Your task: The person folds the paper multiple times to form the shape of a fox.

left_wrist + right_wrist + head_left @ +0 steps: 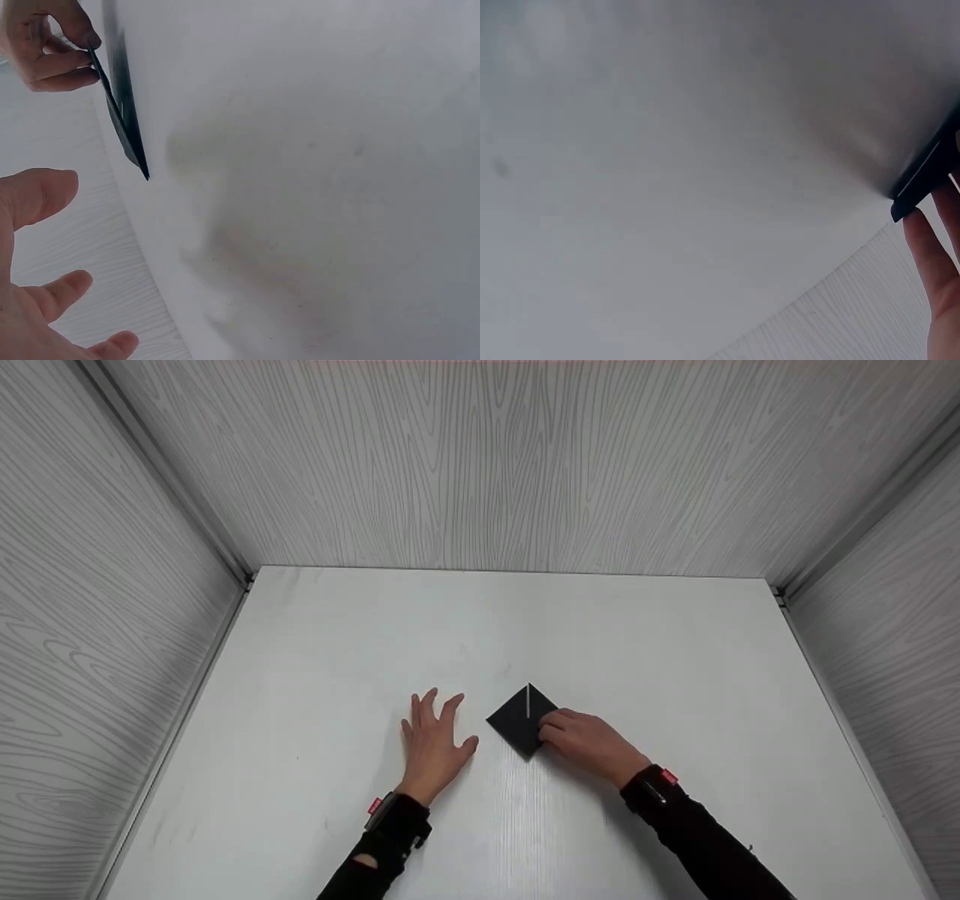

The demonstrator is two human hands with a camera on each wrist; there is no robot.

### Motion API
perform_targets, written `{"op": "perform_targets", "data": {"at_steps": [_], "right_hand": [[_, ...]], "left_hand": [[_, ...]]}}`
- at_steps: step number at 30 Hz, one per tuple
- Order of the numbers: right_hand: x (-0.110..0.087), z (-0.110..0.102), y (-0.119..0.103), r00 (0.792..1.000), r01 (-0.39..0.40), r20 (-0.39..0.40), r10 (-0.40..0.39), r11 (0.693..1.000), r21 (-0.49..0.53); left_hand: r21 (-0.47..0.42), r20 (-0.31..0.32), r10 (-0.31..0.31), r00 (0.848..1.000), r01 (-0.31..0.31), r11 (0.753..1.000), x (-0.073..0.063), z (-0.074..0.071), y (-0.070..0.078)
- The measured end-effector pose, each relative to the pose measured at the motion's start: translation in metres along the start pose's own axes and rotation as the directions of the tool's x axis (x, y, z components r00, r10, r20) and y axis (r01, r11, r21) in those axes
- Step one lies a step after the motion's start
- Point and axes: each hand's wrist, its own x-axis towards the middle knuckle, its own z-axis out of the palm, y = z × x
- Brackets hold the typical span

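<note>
A small black folded paper square [517,724] shows as a diamond in the head view, with a thin pale line running down from its top corner. My right hand [589,742] pinches its right corner between thumb and fingers. In the left wrist view the folded paper [120,116] appears edge-on and tilted, its lower tip close to the tabletop. The right wrist view catches only part of the dark paper [926,172] beside the fingers. To the left of it, my left hand [435,750] is spread with fingers apart, holding nothing.
A white tabletop [337,630] lies under both hands. Pale wood-grain panels stand at the back [487,465], the left [90,622] and the right [892,622]. Black sleeves with wrist bands cover both forearms.
</note>
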Motion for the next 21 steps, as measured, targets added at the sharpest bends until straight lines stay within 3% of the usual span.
{"op": "perform_targets", "data": {"at_steps": [7,21], "right_hand": [[-0.003,0.0022,-0.0011,0.998,0.024,0.064,-0.022,0.999,-0.027],[-0.0051,-0.0068,-0.0017,1.0,0.003,-0.003,-0.003,1.0,-0.005]], "left_hand": [[-0.003,-0.001,0.009,1.0,-0.009,1.0,-0.0011,-0.0003,0.0009],[-0.008,-0.014,0.004,1.0,-0.004,1.0,-0.0017,-0.0015,-0.0007]]}}
